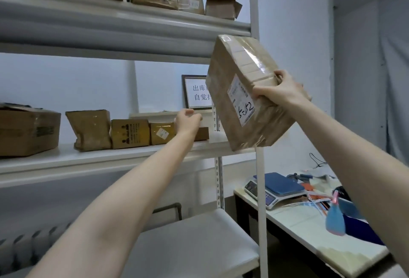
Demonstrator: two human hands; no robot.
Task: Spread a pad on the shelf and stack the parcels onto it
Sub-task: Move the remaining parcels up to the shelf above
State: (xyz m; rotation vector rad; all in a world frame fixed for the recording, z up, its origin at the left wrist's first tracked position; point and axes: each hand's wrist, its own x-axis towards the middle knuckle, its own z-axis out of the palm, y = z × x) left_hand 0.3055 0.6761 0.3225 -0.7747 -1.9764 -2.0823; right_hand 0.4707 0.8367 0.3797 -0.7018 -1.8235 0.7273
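right hand (281,92): fingers wrapped round a lower corner of the taped brown cardboard parcel (223,100), gripping it firmly.
parcel: in the air and tilted, in front of the rack's right post, its white label facing the camera.
left hand (188,120): reaching to the right end of the white metal middle shelf (132,156), fingers curled beside a pale flat item on a small brown box; i cannot tell whether it holds anything.
white soft-looking pad (215,138): at that shelf's right end, mostly hidden behind the parcel.
middle shelf contents: a row of brown boxes, from a large carton (28,131) to a small stickered box (161,132).
top shelf (155,23): cardboard parcels side by side.
table (309,222): a blue-topped scale (278,187) and clutter.
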